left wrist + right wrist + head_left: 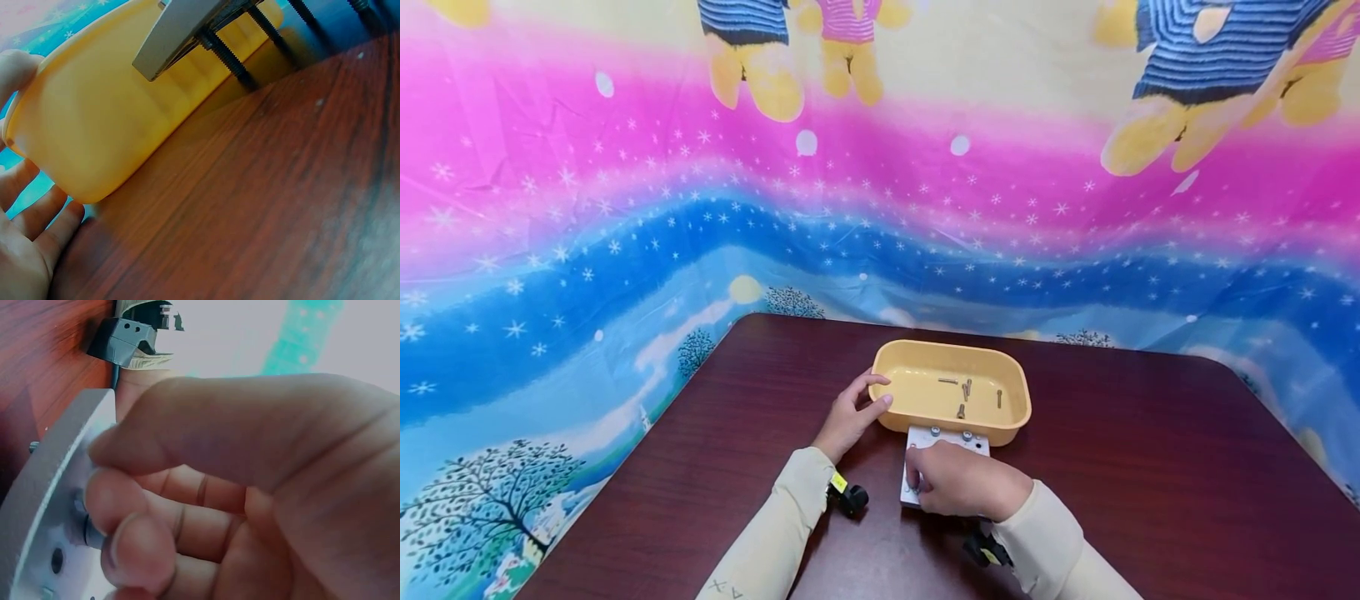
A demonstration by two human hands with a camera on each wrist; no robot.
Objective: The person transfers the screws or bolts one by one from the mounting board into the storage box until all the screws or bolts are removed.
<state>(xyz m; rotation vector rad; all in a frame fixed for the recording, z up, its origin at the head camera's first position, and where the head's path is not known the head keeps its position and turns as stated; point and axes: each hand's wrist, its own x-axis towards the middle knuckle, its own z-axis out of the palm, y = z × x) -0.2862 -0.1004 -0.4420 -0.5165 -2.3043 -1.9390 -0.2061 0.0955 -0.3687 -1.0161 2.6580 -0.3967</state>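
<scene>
My left hand grips the left end of a yellow plastic tray. In the left wrist view its thumb is up at the rim and the other fingers lie along the outside wall. A metal plate with holes stands at the tray's near side, raised on threaded screws that poke out underneath. Over the plate, my right hand has its fingers curled, pinching a screw set in it. The fingers hide most of that screw. Two screw heads show along the plate's far edge.
Several loose screws lie inside the tray. All of this is on a dark reddish-brown wooden table. A patterned cloth hangs behind and around the table. Each wrist carries a small black camera.
</scene>
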